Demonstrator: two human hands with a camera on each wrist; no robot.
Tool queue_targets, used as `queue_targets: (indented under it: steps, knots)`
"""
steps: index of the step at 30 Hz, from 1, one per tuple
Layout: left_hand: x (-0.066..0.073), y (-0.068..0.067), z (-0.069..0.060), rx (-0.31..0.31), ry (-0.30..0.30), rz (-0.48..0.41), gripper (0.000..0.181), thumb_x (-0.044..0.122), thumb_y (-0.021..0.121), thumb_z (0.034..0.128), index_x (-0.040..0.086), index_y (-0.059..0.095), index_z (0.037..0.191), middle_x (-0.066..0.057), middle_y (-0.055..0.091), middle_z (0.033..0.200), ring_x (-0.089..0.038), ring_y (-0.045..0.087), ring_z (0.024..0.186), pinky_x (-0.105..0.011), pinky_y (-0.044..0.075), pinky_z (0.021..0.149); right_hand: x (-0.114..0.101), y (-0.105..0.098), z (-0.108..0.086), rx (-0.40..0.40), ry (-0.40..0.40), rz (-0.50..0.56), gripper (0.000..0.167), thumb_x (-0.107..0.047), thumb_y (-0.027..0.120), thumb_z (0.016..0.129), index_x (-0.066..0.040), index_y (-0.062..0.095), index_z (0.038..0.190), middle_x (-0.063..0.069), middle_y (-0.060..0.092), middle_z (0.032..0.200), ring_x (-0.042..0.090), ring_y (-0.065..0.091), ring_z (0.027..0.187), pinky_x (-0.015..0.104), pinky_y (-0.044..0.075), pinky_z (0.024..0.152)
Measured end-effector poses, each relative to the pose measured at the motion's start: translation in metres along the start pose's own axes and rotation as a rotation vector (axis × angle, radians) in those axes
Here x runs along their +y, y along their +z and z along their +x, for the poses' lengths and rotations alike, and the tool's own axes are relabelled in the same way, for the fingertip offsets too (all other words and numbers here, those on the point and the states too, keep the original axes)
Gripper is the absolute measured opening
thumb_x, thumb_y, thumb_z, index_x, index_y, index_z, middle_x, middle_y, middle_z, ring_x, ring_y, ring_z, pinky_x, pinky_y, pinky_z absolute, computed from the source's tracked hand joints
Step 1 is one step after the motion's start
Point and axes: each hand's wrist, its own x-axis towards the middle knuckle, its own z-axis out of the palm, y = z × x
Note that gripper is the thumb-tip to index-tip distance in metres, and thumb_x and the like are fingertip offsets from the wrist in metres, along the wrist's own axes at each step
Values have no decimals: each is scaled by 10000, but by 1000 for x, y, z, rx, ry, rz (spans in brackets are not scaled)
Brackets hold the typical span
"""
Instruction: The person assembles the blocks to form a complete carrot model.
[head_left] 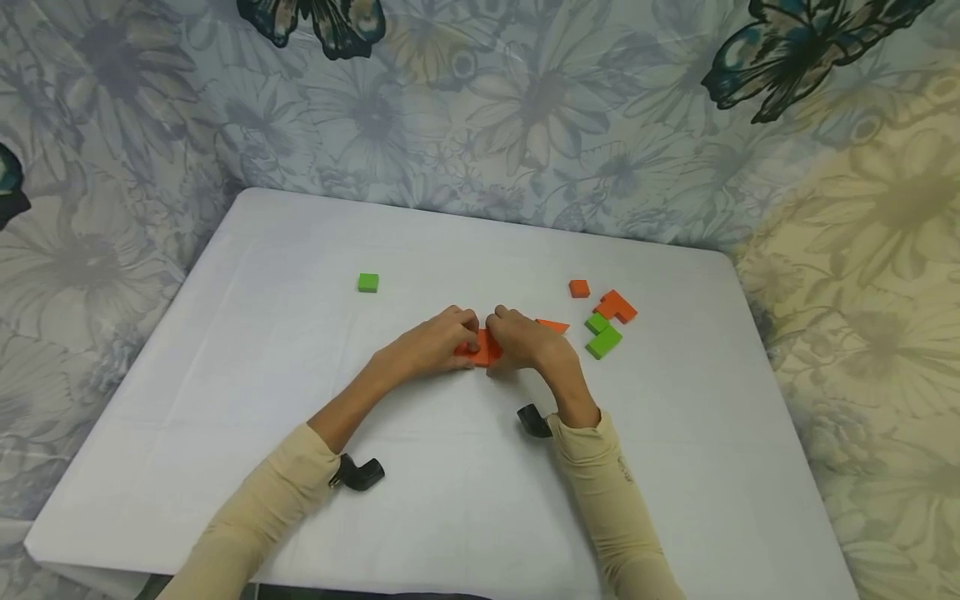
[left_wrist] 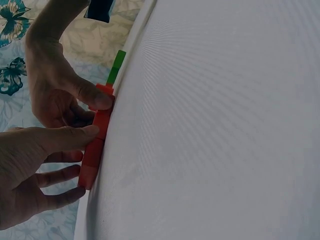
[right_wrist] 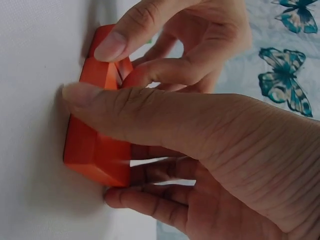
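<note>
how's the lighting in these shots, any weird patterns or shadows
Head view: the floral wall covering turns from bluish to yellowish at right; left wrist view: dim, with ripple lines fanning across the white rectangular table; right wrist view: also dim, a soft shadow beside the orange angular blocks.

Orange pcs (head_left: pixel 482 349) partly hidden behind hands (head_left: pixel 431 343); butterflies (head_left: pixel 348 29) cut off @ head-cam edges.

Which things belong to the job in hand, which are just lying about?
In the job:
left hand
right hand
orange blocks they hold

Lying about, maybe for later:
lone green block, left of the hands
small orange block
notched orange block
green shape beside it, one piece or two unclear
pointed orange piece, partly hidden
</note>
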Motion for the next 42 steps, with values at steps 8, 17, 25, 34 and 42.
queue_targets:
  steps: [8,17,25,34,42]
  knots:
    - [0,1,0,0,-3,17,144,234,826,912,108,811,981,-80,669,1204,-267,585,1127,-375,541,968,1,1,1,-8,-1,-2,557,-348,854,874,-16,601,1243,87,553,1114,222,545,1009,322,487,863]
    - [-6,-10,-3,-43,27,-7,261,269,808,929,118,789,1140,-80,645,1284,-267,586,1186,-429,478,1099,34,-21,-25,174,-24,237,748,-296,805,931,-69,452,1550,164,541,1361,294,639,1077,430,571,941]
    - [-15,-18,-8,-150,56,-64,241,158,737,978,149,789,1213,-45,681,1305,-246,585,1267,-423,477,1128,100,-12,-33,420,147,180,405,-31,538,1057,98,522,1441,287,499,1505,472,465,1420,570,391,1210]
    - [-17,-23,-7,-199,62,-70,268,117,734,975,160,789,1234,-33,681,1316,-225,574,1304,-404,480,1140,120,2,-25,288,273,138,512,86,455,1010,37,483,1519,279,420,1570,497,409,1422,588,374,1218]
    - [-14,-24,-5,-197,75,-56,265,119,767,947,137,792,1210,-28,676,1153,-225,587,1176,-371,516,1031,125,10,-28,326,257,192,450,103,513,975,7,605,1405,268,533,1366,430,494,1206,530,484,1078]
